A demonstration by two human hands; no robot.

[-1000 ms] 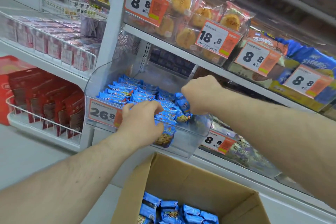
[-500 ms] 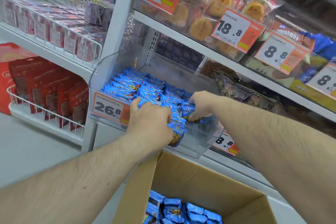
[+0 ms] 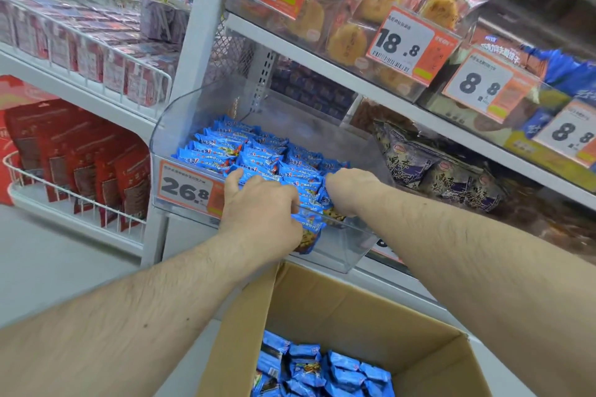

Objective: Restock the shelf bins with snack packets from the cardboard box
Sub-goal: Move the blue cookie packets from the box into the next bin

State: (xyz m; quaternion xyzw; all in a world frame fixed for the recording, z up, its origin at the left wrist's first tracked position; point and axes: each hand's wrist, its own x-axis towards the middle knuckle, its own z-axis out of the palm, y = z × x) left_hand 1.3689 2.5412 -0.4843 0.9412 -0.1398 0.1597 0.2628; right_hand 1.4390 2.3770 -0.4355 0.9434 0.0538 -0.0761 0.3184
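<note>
A clear plastic shelf bin (image 3: 353,251) holds several blue snack packets (image 3: 232,148) lying in rows. My left hand (image 3: 258,206) reaches over the bin's front edge, its fingers curled round blue packets standing against the front wall. My right hand (image 3: 351,187) is down inside the bin, just right of the left one. It is bent at the knuckles, and its fingertips are hidden among the packets. Below the bin stands an open cardboard box (image 3: 325,300) with more blue packets (image 3: 322,371) at its bottom.
An orange price label reading 26.8 (image 3: 187,187) is on the bin's front. Dark purple packets (image 3: 429,167) fill the neighbouring bin on the right. The shelf above carries round cakes in clear wrappers (image 3: 348,39). Red bags (image 3: 80,151) stand in wire racks on the left.
My right hand has dropped from above the bin down into the packets. The left hand stays at the bin's front. The camera has come closer and tilted down.
</note>
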